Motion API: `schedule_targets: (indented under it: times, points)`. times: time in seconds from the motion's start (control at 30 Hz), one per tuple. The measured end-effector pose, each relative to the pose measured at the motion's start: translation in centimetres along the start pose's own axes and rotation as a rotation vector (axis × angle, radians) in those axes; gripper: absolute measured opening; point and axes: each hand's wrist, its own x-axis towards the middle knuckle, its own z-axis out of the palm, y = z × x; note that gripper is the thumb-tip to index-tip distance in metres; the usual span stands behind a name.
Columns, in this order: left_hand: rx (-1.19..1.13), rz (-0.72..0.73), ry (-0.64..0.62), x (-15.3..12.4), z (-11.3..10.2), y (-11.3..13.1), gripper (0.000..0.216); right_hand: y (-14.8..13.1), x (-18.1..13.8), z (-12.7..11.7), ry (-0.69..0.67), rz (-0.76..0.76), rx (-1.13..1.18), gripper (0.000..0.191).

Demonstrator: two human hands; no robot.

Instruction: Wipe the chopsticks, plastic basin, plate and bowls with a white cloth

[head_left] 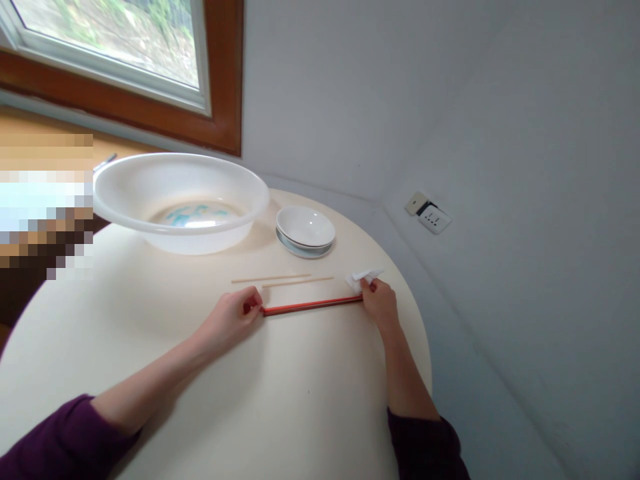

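Note:
Red chopsticks (pixel 313 307) with a dark brown lower edge lie nearly level between my two hands, low over the table. My left hand (pixel 240 308) pinches their left end between thumb and fingertips. At the other end, my right hand (pixel 380 300) is closed on a crumpled white tissue (pixel 364 277); its fingers meet the tip of the chopsticks, and whether they grip it too is hidden. Just beyond, two thin pale wooden sticks (pixel 297 283) lie side by side on the table, apart from both hands.
A large translucent white basin (pixel 200 241) with blue marks at its bottom stands at the back left of the round cream table (pixel 280 413). Small white bowls (pixel 306 227) are stacked to its right. The table's curved edge runs beside my right arm, near the wall with a socket (pixel 434 219).

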Motion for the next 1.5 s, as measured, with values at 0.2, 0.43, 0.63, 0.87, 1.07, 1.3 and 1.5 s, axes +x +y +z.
schedule_targets:
  times: [0.2,0.43,0.63,0.87,1.07,1.3,1.5]
  points:
    - [-0.015,0.005,0.009,0.2,0.2,-0.1,0.011,-0.1,0.0,-0.1,-0.006,0.007,0.0,0.031]
    - [-0.039,0.013,0.014,0.0,0.2,0.0,0.012,0.0,0.1,0.0,0.002,0.0,0.009,0.031]
    - [-0.04,0.011,0.008,0.1,0.2,0.0,0.011,0.1,0.0,0.0,-0.003,0.008,0.019,0.031]
    - [-0.039,0.013,-0.004,0.0,0.2,0.0,0.012,0.0,0.0,-0.1,-0.012,0.017,0.002,0.031]
    - [-0.052,0.007,-0.01,0.0,0.2,0.0,0.01,-0.2,-0.1,-0.2,-0.028,0.036,-0.025,0.032]
    - [-0.043,0.022,-0.026,0.1,0.5,-0.2,0.01,-0.3,-0.2,-0.5,-0.059,0.077,-0.051,0.031]
    - [0.071,0.068,0.06,0.6,0.6,-1.1,0.011,-0.3,-0.2,-0.4,-0.033,0.076,-0.017,0.031]
